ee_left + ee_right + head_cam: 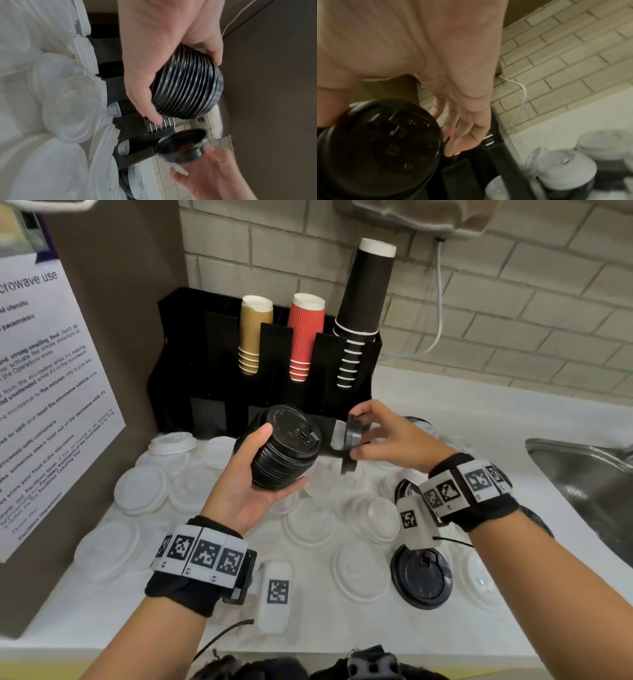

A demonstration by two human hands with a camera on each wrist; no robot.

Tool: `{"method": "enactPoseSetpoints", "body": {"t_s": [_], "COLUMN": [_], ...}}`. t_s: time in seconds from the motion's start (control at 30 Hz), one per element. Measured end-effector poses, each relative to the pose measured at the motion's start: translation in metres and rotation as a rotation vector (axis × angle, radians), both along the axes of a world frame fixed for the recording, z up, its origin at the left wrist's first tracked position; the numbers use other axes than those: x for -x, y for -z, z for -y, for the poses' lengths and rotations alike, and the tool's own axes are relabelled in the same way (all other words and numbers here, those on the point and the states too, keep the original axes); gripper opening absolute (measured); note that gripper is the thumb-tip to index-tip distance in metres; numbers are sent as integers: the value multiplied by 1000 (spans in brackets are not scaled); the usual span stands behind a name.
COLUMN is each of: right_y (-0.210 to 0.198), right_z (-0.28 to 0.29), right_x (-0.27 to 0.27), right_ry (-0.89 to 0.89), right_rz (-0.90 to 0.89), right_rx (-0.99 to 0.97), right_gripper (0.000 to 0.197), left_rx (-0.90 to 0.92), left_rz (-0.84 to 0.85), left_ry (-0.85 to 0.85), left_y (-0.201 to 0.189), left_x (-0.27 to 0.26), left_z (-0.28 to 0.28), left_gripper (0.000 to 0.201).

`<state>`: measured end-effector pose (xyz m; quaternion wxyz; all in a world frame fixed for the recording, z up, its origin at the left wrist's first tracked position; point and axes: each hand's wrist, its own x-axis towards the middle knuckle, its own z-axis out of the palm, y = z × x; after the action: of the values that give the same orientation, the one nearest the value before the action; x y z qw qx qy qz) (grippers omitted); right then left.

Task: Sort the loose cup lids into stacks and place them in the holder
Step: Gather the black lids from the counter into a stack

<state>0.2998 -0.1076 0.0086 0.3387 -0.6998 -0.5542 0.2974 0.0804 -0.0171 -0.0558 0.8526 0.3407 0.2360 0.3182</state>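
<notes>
— Lids everywhere: white lids [140, 489] cover the counter [445, 412] up to the black holder [191, 344] at its back edge.
— And the hands?
— Left hand [246, 474] grips a stack of black lids [284, 446]; right hand [387, 436] pinches a few black lids [352, 436] just beside it.
— Left wrist view?
— Shows their hollow underside [182, 146].

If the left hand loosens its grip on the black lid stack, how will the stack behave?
The black lid stack lies tilted in the left hand, so its nested lids would probably slide apart. Being round, they may roll. They look like thin plastic, so it is probably light.
</notes>
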Motion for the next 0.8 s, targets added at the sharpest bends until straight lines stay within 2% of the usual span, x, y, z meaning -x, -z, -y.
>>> {"method": "enactPoseSetpoints", "body": {"t_s": [0.07, 0.1, 0.2, 0.37, 0.6, 0.7, 0.8], "right_y": [-4, -5, -5, 1, -9, -10, -9], "right_z": [3, 3, 3, 2, -1, -2, -2], "right_x": [7, 11, 24, 35, 30, 30, 32], "right_ry": [-5, -25, -82, -86, -157, -174, -161], "right_rz": [-176, -208, -98, 22, 44, 55, 60], "right_rx": [-89, -115, -175, -271, -231, -226, -244], "right_gripper": [49, 50, 57, 63, 60, 61, 61], "left_rx": [9, 6, -36, -73, -126, -101, -84], "left_rz": [-19, -28, -63, -75, -72, -82, -65], "left_ry": [-2, -2, 9, 5, 48, 51, 56], "left_y": [0, -1, -3, -4, -4, -6, -7], "left_x": [-3, -5, -11, -18, -20, -22, -24], "left_z": [2, 2, 6, 10, 10, 10, 10], "left_gripper": [69, 71, 80, 76, 74, 80, 74]}}
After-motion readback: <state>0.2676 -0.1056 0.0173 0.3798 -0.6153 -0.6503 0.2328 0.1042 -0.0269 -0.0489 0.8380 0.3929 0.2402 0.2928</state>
